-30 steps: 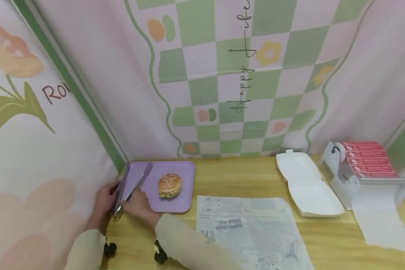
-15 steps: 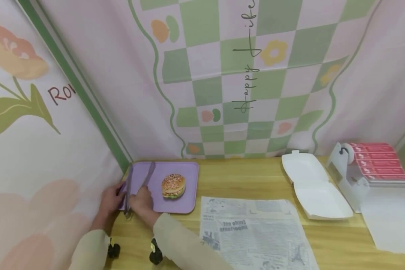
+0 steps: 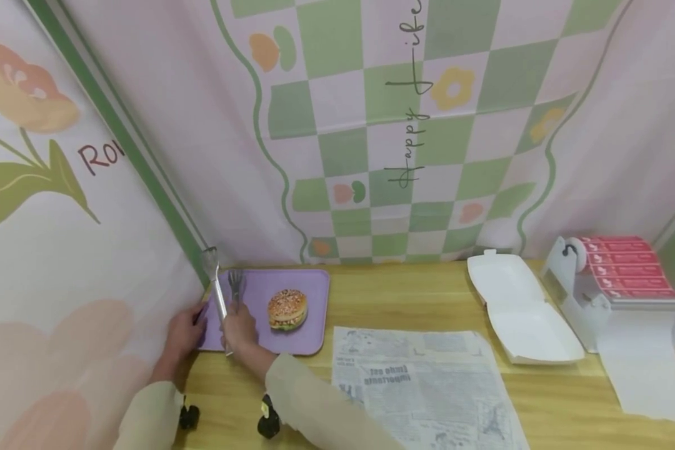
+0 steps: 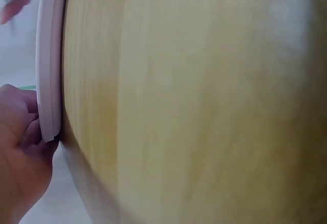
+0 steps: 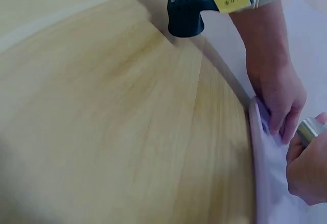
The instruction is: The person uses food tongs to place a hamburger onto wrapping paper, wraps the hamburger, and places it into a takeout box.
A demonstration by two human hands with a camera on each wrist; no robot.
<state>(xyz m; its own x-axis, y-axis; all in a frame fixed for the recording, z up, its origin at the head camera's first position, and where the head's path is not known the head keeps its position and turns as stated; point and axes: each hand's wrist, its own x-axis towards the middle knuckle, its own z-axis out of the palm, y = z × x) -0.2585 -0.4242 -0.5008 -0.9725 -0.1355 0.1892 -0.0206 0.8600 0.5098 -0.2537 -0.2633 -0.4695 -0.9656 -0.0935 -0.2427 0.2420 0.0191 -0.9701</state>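
My right hand (image 3: 240,328) grips metal food tongs (image 3: 219,297), both arms slanting up and away over the left part of a purple tray (image 3: 314,312). The two scalloped tips stand apart, one over the tray and the other beyond its far left corner. In the right wrist view the tongs' rounded metal end (image 5: 308,130) pokes out beside the right hand. My left hand (image 3: 184,331) holds the tray's left edge; in the left wrist view its curled fingers (image 4: 31,132) meet the rim. A sesame-bun burger (image 3: 288,309) sits on the tray, right of the tongs.
Right of the tray lies a newsprint-patterned paper sheet (image 3: 427,381). Beyond it stands an opened white clamshell box (image 3: 531,331), then a dispenser (image 3: 574,312) with a red-and-white label roll (image 3: 624,269). Printed cloth walls (image 3: 219,125) rise behind and to the left.
My right hand has turned the tongs, so their scalloped tips now show broadside instead of edge-on. It shifts slightly right. The left hand stays at the tray's edge, and the burger lies still.
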